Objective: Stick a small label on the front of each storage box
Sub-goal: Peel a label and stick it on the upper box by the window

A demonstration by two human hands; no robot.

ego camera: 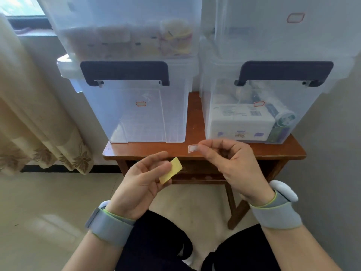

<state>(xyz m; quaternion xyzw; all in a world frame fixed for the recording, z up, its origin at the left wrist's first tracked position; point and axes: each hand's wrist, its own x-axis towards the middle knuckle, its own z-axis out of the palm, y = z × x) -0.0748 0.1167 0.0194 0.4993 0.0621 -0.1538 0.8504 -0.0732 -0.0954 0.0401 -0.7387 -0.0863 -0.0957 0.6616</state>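
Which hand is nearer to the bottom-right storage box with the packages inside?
The right hand. It pinches a small label just below that bottom-right box, near its base. The left hand holds a yellow backing strip lower and further left, below the table edge.

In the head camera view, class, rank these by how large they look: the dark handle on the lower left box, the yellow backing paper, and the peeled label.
1. Dark handle
2. Yellow backing paper, though it sits nearer the camera
3. Peeled label
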